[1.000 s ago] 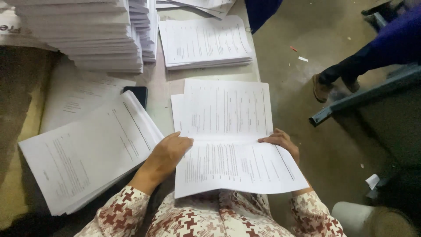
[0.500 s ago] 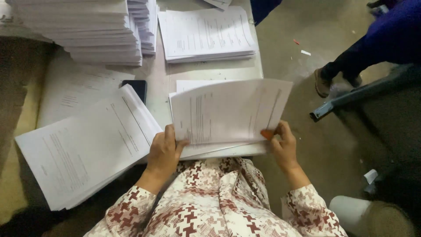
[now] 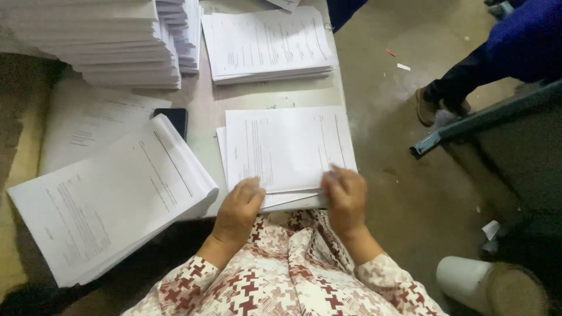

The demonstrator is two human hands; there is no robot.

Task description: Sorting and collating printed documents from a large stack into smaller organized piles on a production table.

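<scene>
We look steeply down from our own head, close over our left hand [image 3: 237,210] and right hand [image 3: 345,196] at the near edge of the table [image 3: 199,126]. One view only, facing forward across the paper stacks [image 3: 105,41] toward the floor [image 3: 392,152] on the right.

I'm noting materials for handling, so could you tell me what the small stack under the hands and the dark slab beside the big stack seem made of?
Small stack: thin matte white paper, printed lines, layered edges. Dark slab: glossy black, probably a glass-faced phone; half hidden, so uncertain.
</scene>
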